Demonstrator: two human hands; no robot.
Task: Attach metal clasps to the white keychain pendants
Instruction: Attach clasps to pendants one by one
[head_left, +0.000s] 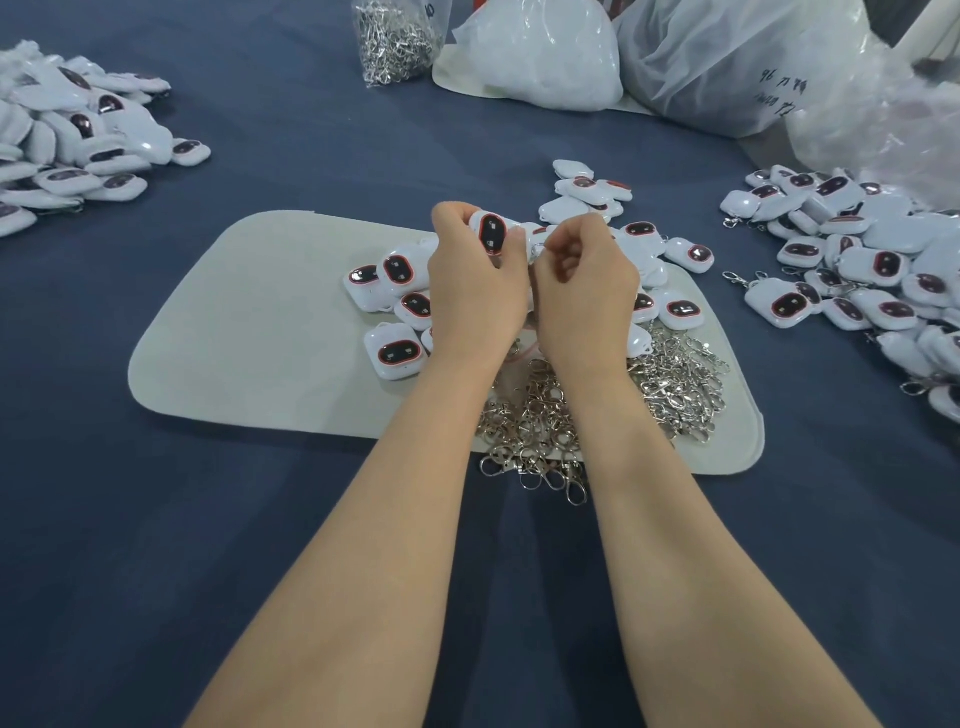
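Pendant (492, 233): held above the grey mat (249, 332), mid-scene.
Left hand (470, 275): fingers curled round pendant.
Right hand (584, 280): pinching a clasp (536, 253), mostly hidden.
Handling: likely light, hard, glossy, slippery; grip the edges.

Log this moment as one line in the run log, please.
left hand: holds pendant | right hand: pinches clasp at pendant's edge | loose clasps: heaped on mat | status: attaching

A dark blue surface (260, 519) carries a pale mat (249, 322) at centre, a left pendant heap (78, 140) at upper left, a right pendant heap (857, 260) at right, and a clear bag of clasps (395, 41) and white plastic bags (540, 57) along the top.
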